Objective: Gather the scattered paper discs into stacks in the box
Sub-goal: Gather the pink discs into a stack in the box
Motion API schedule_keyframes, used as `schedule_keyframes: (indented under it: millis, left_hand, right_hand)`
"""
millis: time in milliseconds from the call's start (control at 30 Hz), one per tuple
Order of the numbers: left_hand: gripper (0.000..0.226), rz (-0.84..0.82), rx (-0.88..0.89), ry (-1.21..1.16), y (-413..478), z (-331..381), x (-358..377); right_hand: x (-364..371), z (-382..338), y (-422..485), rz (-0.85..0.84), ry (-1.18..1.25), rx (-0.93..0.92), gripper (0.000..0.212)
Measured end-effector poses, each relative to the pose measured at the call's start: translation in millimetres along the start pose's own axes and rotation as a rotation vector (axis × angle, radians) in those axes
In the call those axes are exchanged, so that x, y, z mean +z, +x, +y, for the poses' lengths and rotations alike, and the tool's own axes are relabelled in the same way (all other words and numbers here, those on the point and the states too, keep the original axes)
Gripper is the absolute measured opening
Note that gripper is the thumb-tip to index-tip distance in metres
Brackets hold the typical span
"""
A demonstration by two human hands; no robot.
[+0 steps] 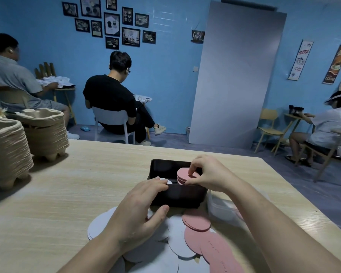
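On the table [67,194], a box [185,196] is gripped at its near wall by the left hand [134,209], with the fingers laid over the rim onto a white disc [168,181] inside and the thumb outside. A pink stack [182,175] in the box's right part is pinched by the right hand [209,174]. Loose white discs [177,239] and pink discs [197,221] are scattered, overlapping, before the box. A clear tub [222,209] stands just right of it.

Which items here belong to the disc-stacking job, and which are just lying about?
Job: black box, held by left hand; pink stack inside it, pinched by right hand; loose pink discs and loose white discs on the table.
Lying about: pulp tray stacks; clear plastic tub.
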State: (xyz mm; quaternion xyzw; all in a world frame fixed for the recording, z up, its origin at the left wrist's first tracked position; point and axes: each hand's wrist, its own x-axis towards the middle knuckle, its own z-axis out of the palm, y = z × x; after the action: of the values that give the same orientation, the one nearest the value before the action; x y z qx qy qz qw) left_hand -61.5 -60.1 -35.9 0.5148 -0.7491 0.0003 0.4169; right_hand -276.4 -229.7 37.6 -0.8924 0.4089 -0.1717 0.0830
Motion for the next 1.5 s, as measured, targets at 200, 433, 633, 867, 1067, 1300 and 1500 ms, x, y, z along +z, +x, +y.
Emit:
schedule_keyframes:
  millis: [200,433,633,867,1067,1300,1500]
  left_hand:
    - [0.036,0.016,0.017,0.029,2,-1,-1]
    - [0.021,0.128,0.082,0.112,22,11,-16]
    - [0.018,0.06,0.182,0.188,37,24,-22]
    - [0.019,-0.074,0.147,0.114,14,47,-5]
    - [0.013,-0.161,0.105,0.008,2,75,23]
    - [0.019,-0.237,0.09,-0.027,0,76,51]
    - [0.018,-0.244,0.098,-0.072,-5,69,55]
  right_hand:
    - [-4,-3,-4,0.019,0.03,-0.005,0.023]
    - [-16,-17,-55,0.3,0.203,-0.113,0.012]
    - [-5,-27,-123,0.28,0.277,-0.178,0.007]
    - [20,-15,-173,0.176,0.292,-0.134,0.009]
    - [28,-8,-201,0.151,0.281,-0.086,0.008]
    - [20,-3,-226,0.02,0.231,-0.138,0.036]
    - [14,-4,-226,-0.028,0.243,-0.128,0.054]
